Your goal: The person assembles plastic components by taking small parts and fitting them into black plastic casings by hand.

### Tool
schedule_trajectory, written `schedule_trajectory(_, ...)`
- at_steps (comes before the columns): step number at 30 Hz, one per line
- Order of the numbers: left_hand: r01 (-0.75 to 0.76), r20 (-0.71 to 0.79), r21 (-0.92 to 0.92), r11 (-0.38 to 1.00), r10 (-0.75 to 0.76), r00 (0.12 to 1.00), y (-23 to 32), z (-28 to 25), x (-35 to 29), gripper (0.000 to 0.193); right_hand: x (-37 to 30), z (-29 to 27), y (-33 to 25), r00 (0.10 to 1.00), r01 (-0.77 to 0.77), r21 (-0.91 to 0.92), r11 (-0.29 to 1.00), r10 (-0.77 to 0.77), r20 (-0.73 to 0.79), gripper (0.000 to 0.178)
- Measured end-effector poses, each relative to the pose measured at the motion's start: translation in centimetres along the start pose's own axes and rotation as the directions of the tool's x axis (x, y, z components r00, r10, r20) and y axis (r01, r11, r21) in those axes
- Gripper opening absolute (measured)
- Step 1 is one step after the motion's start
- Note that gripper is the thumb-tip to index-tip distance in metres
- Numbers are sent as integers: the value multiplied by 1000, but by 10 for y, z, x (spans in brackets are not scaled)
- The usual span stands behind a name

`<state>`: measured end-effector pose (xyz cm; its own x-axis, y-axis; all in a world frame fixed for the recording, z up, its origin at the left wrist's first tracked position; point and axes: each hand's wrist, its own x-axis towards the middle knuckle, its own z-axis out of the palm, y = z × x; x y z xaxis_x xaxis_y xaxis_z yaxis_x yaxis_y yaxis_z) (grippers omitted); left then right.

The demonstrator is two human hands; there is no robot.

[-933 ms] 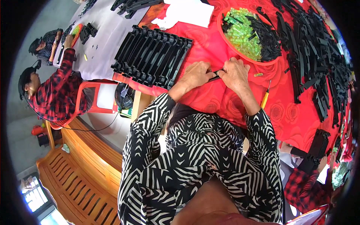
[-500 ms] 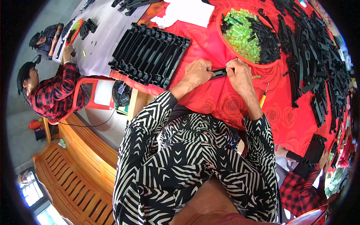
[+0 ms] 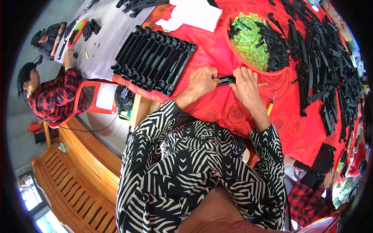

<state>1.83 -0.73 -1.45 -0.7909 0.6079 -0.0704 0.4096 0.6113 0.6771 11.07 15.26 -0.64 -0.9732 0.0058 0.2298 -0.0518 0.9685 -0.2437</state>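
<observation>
A short black plastic bar (image 3: 225, 80) lies level between my two hands, just over the red tablecloth. My left hand (image 3: 203, 81) pinches its left end between thumb and fingers. Over the right end, my right hand (image 3: 247, 86) has its fingers bent down and closed on the bar, covering that end. Close to the right hand are a small yellowish tube (image 3: 263, 84) and a screwdriver with a yellow handle (image 3: 270, 108). Beyond the hands stands a red-orange bowl (image 3: 248, 66) of clear green-yellow vials (image 3: 250, 35) and small black pieces (image 3: 276, 48).
Long black plastic parts (image 3: 153, 58) sit side by side in a stack at the left table edge. A large heap of black parts (image 3: 326, 66) covers the right side. White cloth (image 3: 196, 13) lies at the back. Other people work at left and lower right; a wooden bench (image 3: 77, 186) stands lower left.
My right hand has turned from a knuckled pinch to fingers laid over the bar's right end. The bar has shifted slightly down; my left hand keeps its grip.
</observation>
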Motion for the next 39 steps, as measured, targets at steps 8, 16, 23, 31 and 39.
schedule_trajectory(8,-193,5,-88,977,194,981,-4,-4,-7,22,-5,-8,7,963,204,54,977,-191,-189,47)
schedule_trajectory(16,-7,183,-526,850,121,976,-23,-6,-1,14,3,-21,-2,926,300,67,952,-274,-262,46)
schedule_trajectory(23,68,206,-533,843,51,977,-23,-2,-10,16,6,-17,-2,917,315,27,949,-297,-265,40)
schedule_trajectory(31,19,130,-459,888,46,990,-18,-3,-12,18,4,-11,-7,949,258,44,965,-245,-198,26)
schedule_trajectory(39,-16,77,-424,905,53,996,-15,-2,-14,17,-2,-5,-12,970,170,84,982,-152,-189,27)
